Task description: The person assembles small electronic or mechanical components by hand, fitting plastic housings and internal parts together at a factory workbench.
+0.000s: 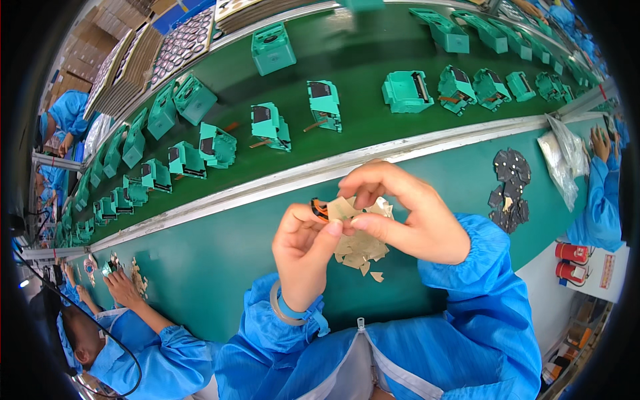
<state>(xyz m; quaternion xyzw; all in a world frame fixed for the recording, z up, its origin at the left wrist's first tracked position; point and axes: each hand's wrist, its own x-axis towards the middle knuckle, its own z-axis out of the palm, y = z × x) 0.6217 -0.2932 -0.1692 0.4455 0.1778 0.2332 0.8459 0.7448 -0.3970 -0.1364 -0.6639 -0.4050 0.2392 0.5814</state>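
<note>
My left hand is closed, pinching a small black-and-orange part between thumb and fingers. A beige paper-like piece lies against that part, between my two hands. From the other side, the curled fingers and thumb of my right hand close on the beige piece's edge; the fingertips partly hide it. Under my hands, a loose pile of similar beige pieces is spread on the green work table.
Beyond a pale rail, a green conveyor belt carries several turquoise plastic housings. Black flat parts and a clear plastic bag lie to the right. A co-worker's hand works at the left. Two fire extinguishers stand at far right.
</note>
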